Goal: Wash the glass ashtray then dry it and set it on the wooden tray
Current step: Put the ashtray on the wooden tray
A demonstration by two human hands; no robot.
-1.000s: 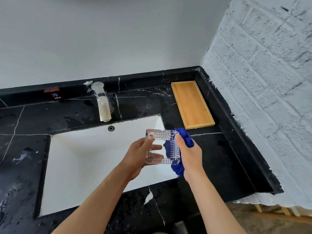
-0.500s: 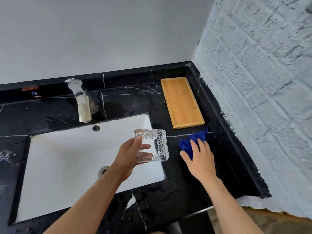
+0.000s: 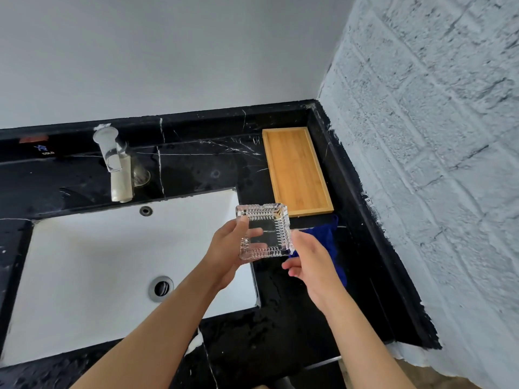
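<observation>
The square cut-glass ashtray [image 3: 264, 231] is held tilted above the sink's right edge. My left hand [image 3: 227, 254] grips its left side, thumb on the rim and fingers behind the glass. My right hand [image 3: 311, 259] is beside the ashtray's right edge; the thumb is against the rim and the curled fingers hang just below the corner, holding nothing. The blue cloth [image 3: 328, 234] lies crumpled on the black counter behind my right hand. Beyond it, in the counter's back right corner, the wooden tray [image 3: 296, 169] has nothing on it.
The white sink basin [image 3: 98, 262] with its drain [image 3: 161, 287] is set into the wet black marble counter [image 3: 196, 169]. A tap [image 3: 115, 164] stands behind the basin. A rough white brick wall [image 3: 435, 164] borders the counter on the right.
My right hand put the blue cloth down on the counter, then came back to the ashtray's right edge. My left hand moved the ashtray to the right, toward the tray.
</observation>
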